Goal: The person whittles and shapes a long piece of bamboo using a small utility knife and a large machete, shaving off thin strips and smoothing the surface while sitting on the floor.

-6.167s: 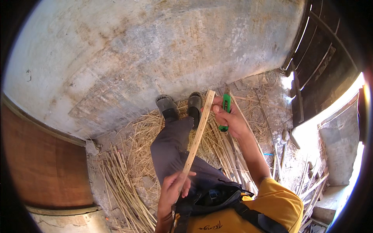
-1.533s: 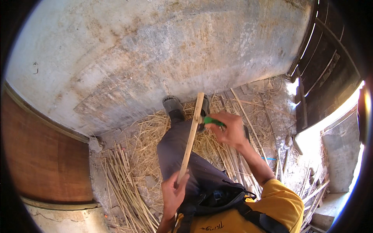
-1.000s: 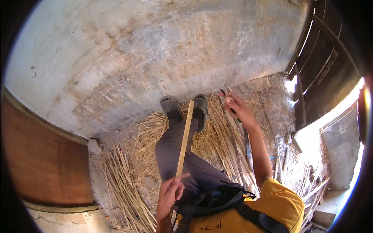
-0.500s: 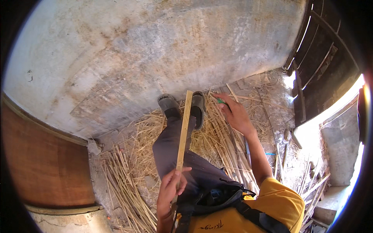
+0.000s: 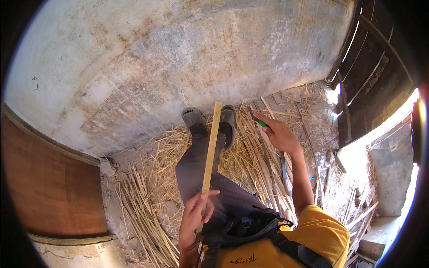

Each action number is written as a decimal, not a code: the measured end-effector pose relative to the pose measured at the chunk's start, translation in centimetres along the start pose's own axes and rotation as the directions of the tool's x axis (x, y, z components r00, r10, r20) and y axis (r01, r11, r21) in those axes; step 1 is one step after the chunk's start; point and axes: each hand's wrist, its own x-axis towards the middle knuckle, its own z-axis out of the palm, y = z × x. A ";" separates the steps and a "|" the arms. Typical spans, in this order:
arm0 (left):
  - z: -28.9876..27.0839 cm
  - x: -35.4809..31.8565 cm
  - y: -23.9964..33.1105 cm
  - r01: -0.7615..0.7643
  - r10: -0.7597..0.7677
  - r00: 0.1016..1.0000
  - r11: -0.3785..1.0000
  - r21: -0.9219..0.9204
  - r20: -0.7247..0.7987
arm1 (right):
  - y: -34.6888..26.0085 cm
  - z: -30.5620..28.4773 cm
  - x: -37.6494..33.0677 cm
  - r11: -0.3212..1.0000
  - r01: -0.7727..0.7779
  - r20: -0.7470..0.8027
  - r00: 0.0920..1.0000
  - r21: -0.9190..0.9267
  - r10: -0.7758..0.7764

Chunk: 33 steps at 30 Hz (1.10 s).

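My left hand [image 5: 196, 210] is closed around the lower part of a long flat bamboo strip [image 5: 211, 154], its index finger stretched across it. The strip slants up over my leg, and its far end lies between my shoes. To the right of the strip, my right hand [image 5: 284, 135] grips a green-handled knife [image 5: 263, 123]. Its index finger reaches forward along the tool, and part of a dark blade shows ahead of the green part. Knife and strip are apart.
Pale shavings [image 5: 165, 156] cover the floor around my shoes [image 5: 193, 119]. Bundles of thin strips [image 5: 143, 210] lie at the left and more split lengths [image 5: 263, 174] at the right. A stained wall [image 5: 201, 58] rises in front; a brown wooden panel [image 5: 53, 183] stands left.
My right hand has shifted slightly right and toward me, and more of the green handle and dark blade shows. My left hand and the strip have hardly moved.
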 end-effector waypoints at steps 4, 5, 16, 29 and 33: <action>-0.2 -0.1 -0.1 -0.004 0.004 1.000 1.000 0.008 -0.002 | -2.8 -2.0 0.4 0.953 -0.293 0.198 0.932 -0.080 0.304; -0.2 -0.1 -0.1 -0.005 0.005 1.000 1.000 0.006 -0.005 | -3.2 -2.3 0.4 0.910 -0.398 0.264 0.871 -0.121 0.416; -0.1 0.3 0.0 -0.014 0.014 1.000 1.000 0.008 0.022 | 0.0 -1.9 -1.6 0.980 -0.190 0.125 0.973 -0.054 0.195; 2.0 1.2 1.8 -0.095 0.098 0.995 0.992 0.083 -0.033 | -10.5 0.3 -2.5 0.923 0.011 -0.010 1.000 0.385 -0.008; 2.8 1.6 2.6 -0.130 0.135 0.988 0.989 0.069 -0.073 | -12.7 2.5 -4.8 0.880 0.146 -0.011 0.987 0.452 -0.158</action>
